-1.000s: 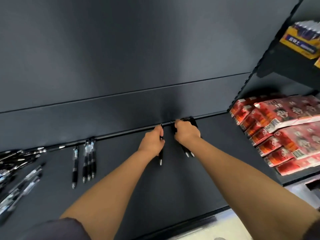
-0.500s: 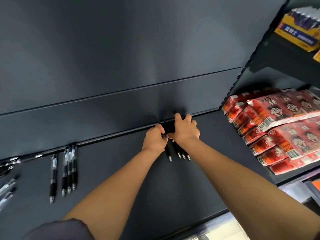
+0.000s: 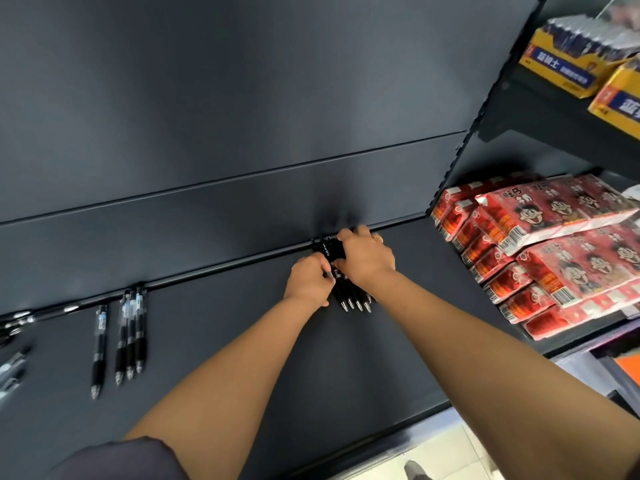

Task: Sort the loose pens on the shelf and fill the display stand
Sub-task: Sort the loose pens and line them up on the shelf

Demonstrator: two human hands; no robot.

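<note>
The dark shelf (image 3: 242, 393) fills most of what I see, with the dark back panel (image 3: 242, 116) standing behind it. In the next bay on the right lie the red packs (image 3: 561, 258), stacked flat. Each carries a cartoon face and a barcode, and the characters printed on them are too blurred for me to read. Above them, on a higher board, stand the yellow boxes (image 3: 568, 67) with a blue band of white Chinese characters, which I also cannot read with certainty.

Both bare arms reach to the back edge of the shelf. The right hand (image 3: 367, 258) lies on top of the bundle of black pens (image 3: 353, 296), fingers bent down over the rear ends next to the back panel. The left hand (image 3: 308, 280) closes on the bundle from its left side, fingers curled around the barrels. One second ago the left hand held one pen apart from the others. Half a second ago the right fingers were spread and the tips were uneven. Now four metal tips lie side by side, pointing to the front. A white print on one barrel is too small to read.

Far to the left lie three pens (image 3: 131, 334) close together and a single pen (image 3: 99, 344) just beside them, in the same place as before.
</note>
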